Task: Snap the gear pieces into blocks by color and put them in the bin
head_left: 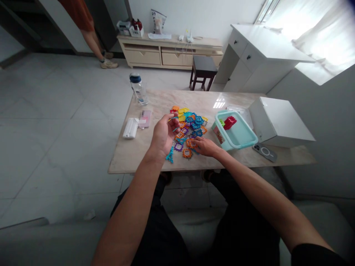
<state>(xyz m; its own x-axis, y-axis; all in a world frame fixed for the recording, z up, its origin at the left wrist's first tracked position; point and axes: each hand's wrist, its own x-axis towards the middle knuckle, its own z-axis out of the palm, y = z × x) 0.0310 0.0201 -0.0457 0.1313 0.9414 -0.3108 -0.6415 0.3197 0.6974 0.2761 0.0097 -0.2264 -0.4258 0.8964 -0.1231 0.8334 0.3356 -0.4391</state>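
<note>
Colourful flat toy pieces (197, 120) in blue, orange, yellow and purple lie heaped on the marble-look table (155, 98). Raised over the left side of the heap is my left hand (164, 133), palm turned inward, its fingers loosely curled and apart with nothing visible between them. My right hand (206, 146) rests at the heap's near right side, fingertips on an orange piece (191, 143); whether it grips the piece is unclear. Right of the heap stands a mint plastic box (242, 145) holding red pieces (230, 122) and a green one.
A bottle (139, 90), a white tissue pack (130, 128) and a pink item (145, 119) are at the left. A white box (285, 120) and a grey phone (264, 152) sit at the right. Beyond are a dark stool (204, 65) and a person's legs (94, 42).
</note>
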